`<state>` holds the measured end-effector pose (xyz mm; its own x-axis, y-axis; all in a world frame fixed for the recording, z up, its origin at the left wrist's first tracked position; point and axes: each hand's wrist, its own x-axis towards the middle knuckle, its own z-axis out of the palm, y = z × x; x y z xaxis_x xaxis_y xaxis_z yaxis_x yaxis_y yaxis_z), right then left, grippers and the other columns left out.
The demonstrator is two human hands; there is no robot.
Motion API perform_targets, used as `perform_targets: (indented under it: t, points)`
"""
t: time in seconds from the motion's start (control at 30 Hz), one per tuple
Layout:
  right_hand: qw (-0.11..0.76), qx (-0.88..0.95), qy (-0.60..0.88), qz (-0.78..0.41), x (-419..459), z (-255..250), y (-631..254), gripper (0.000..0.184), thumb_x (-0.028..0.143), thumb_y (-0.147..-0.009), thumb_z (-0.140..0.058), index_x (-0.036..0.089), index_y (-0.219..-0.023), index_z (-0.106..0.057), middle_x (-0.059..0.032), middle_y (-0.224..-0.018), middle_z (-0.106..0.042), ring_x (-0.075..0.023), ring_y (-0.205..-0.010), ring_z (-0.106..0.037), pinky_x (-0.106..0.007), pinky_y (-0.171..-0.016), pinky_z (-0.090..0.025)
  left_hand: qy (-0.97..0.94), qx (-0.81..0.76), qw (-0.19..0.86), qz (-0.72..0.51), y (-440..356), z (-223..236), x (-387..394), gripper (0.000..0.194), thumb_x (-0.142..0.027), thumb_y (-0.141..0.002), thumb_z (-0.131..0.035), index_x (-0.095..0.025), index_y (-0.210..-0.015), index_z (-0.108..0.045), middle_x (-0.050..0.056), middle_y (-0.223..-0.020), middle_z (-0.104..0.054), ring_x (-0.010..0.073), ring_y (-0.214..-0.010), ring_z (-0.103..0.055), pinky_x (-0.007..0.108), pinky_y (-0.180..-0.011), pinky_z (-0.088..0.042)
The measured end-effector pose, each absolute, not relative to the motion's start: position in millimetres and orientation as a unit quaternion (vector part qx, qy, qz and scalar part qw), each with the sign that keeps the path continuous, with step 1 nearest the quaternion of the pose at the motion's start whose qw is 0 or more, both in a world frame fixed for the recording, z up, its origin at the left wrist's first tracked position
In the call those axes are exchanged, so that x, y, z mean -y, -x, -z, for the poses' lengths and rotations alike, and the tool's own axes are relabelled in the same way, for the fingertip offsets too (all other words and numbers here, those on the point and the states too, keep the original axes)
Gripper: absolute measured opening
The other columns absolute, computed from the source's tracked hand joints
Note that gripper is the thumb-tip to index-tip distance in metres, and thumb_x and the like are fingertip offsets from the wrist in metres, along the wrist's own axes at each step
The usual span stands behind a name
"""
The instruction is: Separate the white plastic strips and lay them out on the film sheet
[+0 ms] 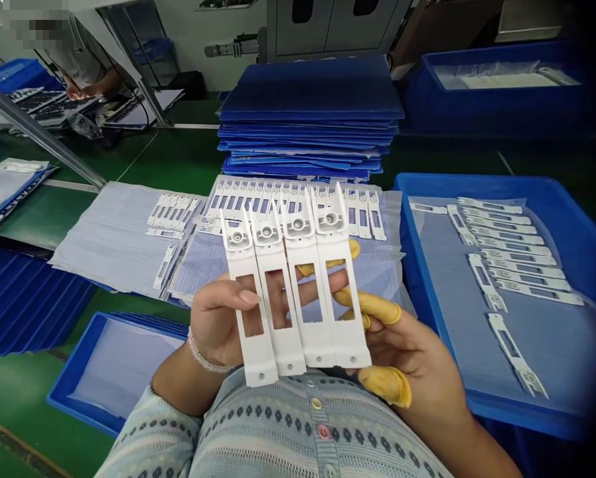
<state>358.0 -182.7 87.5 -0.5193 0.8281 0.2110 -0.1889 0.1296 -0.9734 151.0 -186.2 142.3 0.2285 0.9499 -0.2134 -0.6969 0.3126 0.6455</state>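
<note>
Fingers (248, 297) curled closed, we find four white moulded plastic brackets (302, 249) held side by side between left hand (213, 318) and yellow-cotted right hand (407, 352), a blue plastic tray (477, 180) beyond the right fingers.

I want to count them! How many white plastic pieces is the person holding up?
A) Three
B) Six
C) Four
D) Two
C. Four white plastic pieces stand side by side, held between the left hand and the right hand.
</note>
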Motion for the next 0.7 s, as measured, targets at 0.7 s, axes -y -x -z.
perform_targets:
  t: [0.7]
  points:
    - [0.435,0.866,0.237,-0.071,172.2,-106.0,-359.8,0.025,0.038,-0.09,-0.058,0.029,-0.114,-0.056,-0.0081,-0.11,-0.055,-0.0273,-0.103,-0.053,-0.056,-0.097,-0.041,-0.227,-0.179,0.813,-0.505,-154.6,-130.5,186.5,0.061,-0.032,-0.065,-0.059,-0.018,-0.125,-0.057,0.012,-0.135,-0.054,0.0406,-0.134,-0.036,0.053,-0.097,-0.044]
